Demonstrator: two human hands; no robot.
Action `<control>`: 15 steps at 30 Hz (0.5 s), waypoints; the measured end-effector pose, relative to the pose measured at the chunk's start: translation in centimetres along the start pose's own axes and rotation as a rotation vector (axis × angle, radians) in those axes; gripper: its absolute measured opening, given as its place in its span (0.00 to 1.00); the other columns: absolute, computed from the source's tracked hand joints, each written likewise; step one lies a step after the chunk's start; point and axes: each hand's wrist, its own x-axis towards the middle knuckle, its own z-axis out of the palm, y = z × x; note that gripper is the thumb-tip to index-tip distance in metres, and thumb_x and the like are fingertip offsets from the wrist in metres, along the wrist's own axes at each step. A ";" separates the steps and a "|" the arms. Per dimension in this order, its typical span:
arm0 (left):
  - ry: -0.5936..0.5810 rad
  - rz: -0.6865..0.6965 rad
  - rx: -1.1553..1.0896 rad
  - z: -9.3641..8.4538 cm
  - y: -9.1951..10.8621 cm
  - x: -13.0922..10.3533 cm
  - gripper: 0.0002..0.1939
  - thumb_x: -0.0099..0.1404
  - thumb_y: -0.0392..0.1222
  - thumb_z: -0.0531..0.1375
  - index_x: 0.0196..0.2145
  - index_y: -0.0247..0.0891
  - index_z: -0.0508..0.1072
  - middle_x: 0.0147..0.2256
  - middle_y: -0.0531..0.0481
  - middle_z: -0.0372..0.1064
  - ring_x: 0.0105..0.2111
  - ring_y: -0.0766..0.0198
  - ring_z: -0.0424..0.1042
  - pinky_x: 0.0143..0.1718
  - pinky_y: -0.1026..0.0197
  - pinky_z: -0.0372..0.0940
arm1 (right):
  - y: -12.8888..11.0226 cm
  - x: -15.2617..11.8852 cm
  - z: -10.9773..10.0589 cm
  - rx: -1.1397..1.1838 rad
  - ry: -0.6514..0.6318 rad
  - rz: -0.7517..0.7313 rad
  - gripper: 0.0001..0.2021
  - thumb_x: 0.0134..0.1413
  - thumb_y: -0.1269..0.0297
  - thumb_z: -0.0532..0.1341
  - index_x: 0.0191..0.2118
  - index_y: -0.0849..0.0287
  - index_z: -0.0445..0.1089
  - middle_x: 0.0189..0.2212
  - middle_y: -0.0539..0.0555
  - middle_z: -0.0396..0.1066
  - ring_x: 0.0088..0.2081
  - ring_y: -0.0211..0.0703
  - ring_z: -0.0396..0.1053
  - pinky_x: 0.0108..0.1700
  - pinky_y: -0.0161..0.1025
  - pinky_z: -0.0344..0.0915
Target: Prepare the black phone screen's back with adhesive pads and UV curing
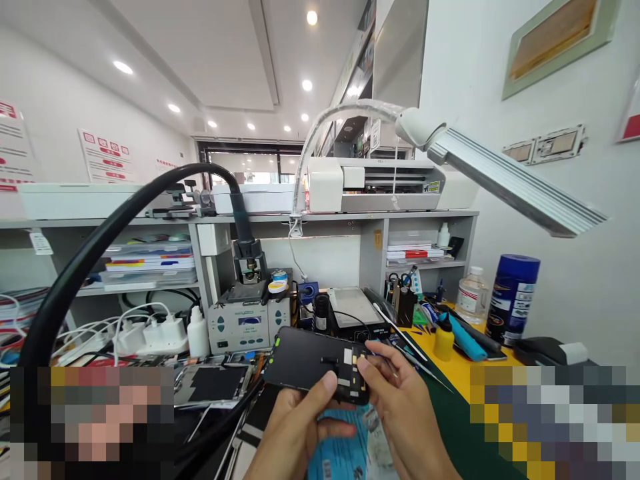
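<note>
In the head view, a black phone screen (305,360) is held tilted above the bench, its back side with small metal pads and a flex cable facing me. My left hand (305,420) grips its lower edge, thumb lying on the back near the cable. At the right end, my right hand (400,397) pinches the corner by the metal pads between thumb and fingers. Beneath both hands lies a blue printed packet (337,443), beside a clear plastic bag (379,440). Green bits show along the screen's left end.
A grey soldering station (250,323) stands behind, with a black hose (125,193) arching over the left side. Phone parts (213,383) lie to the left. On the right are a yellow bottle (443,341), a blue spray can (515,300) and tweezers (425,367). A lamp (520,180) hangs overhead.
</note>
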 end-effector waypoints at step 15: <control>0.278 -0.025 -0.049 1.4 0.4 -0.5 0.22 0.55 0.32 0.66 0.49 0.29 0.72 0.33 0.43 0.77 0.25 0.60 0.73 0.23 0.60 0.72 | 0.6 -0.5 0.5 -0.220 -0.081 -0.084 0.29 0.50 0.53 0.71 0.54 0.62 0.64 0.40 0.57 0.77 0.41 0.48 0.76 0.44 0.40 0.72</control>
